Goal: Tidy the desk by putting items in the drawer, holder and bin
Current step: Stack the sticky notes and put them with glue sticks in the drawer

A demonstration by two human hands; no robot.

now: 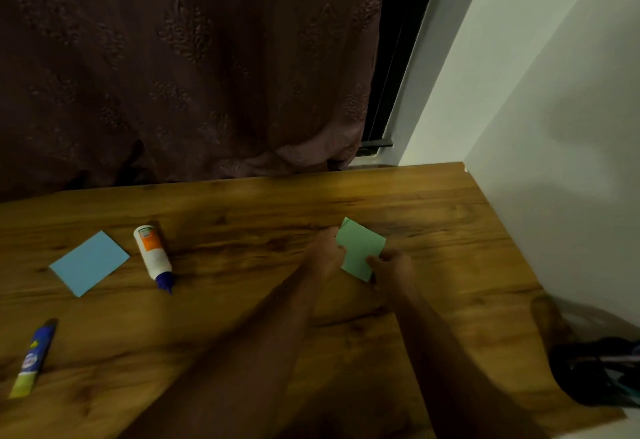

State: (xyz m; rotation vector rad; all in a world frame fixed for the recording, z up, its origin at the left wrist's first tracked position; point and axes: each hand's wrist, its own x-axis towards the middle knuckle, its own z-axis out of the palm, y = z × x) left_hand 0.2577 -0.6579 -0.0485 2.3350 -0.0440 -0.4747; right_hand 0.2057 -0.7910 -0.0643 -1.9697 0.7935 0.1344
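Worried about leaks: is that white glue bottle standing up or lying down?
Lying down. The glue bottle rests on its side on the desk, blue cap pointing toward the person, beside the blue paper.

Both the left hand and right hand pinch a green paper square above the wooden desk.

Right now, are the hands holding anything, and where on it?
Both hold the green square paper pad: left hand at its left edge, right hand at its near corner.

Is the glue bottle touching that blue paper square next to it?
Apart. The head view shows a strip of bare wooden desk between the glue bottle and the blue paper square.
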